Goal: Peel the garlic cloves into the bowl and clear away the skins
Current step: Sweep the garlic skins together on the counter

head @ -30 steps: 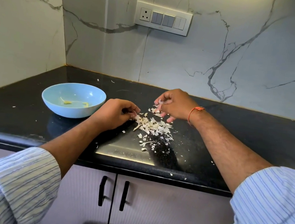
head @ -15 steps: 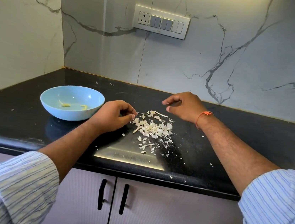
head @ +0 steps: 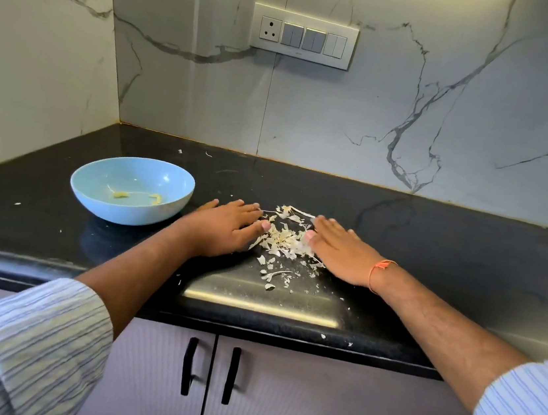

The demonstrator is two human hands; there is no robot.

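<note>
Flat hands hem in the papery skins point(head: 282, 239).
Left hand point(head: 225, 229) and right hand point(head: 339, 253) lie spread; the smooth blue bowl point(head: 94, 195), left of the skins, holds two yellowish garlic bits point(head: 121, 194).

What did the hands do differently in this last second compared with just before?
Both hands stopped pinching at skins. The left hand and right hand opened and dropped flat onto the counter, on either side of the garlic skins. The blue bowl and its few pieces stayed put, as did the pile.

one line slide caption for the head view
Both hands, left hand and right hand, flat on the counter flanking garlic skins, beside blue bowl.
</note>
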